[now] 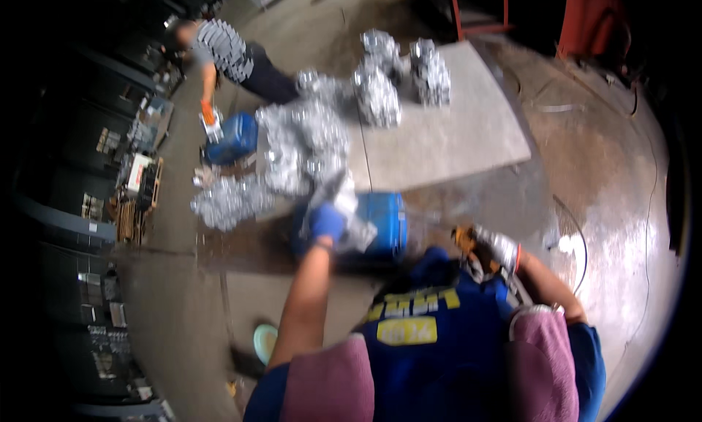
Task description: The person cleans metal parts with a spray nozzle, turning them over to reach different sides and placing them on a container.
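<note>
Blue drums (386, 221) (238, 138), two; blue-gloved hand (327, 222), one

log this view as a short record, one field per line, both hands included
left hand: blue-gloved, on a silvery metal part, blurred
right hand: pale-gloved, holding a tool with an orange part
beneath metal part: blue container
beyond: piled silvery parts
co-worker: orange-gloved hand by another blue container
floor, left: pale green bowl

Light glints on the stained concrete floor (585, 148), with dim stacked goods (139, 172) left, red metalwork (596, 24) upper right.
</note>
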### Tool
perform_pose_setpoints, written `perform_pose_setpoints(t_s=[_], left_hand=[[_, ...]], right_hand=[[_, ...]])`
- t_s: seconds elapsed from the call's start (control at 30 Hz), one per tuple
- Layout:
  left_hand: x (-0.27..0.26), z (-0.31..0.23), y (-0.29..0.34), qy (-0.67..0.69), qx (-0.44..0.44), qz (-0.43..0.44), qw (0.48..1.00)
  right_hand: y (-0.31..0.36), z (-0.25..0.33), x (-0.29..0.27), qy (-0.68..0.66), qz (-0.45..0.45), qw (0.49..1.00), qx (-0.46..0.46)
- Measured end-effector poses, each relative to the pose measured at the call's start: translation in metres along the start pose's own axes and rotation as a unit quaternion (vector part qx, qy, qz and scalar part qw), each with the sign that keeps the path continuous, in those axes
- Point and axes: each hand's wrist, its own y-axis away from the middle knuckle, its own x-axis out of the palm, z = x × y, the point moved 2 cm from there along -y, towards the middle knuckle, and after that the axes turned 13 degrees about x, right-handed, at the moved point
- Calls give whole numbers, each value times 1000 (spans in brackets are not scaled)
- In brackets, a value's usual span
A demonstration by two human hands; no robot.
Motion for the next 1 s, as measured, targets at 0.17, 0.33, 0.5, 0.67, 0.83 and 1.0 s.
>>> perform_pose_setpoints(t_s=[0.17,0.33,0.5,0.67,0.83,1.0], left_hand=[[-6,-23,-15,23,1,49,999],[-5,-18,-3,63,-57,36,996],[-6,-25,-7,77,-66,41,994],[4,-15,-7,63,-44,36,996],[-5,-20,-9,72,-59,52,994],[-3,-21,-11,69,-48,36,996]], right_hand=[[-7,-2,-16,-99,-78,989,77],[-22,-10,-18,-123,-60,987,80],[-30,-22,-38,-182,24,978,98],[-35,-23,-37,-234,31,966,103],[-27,-17,-34,-171,-20,981,87],[-30,-27,-54,-153,5,986,59]])
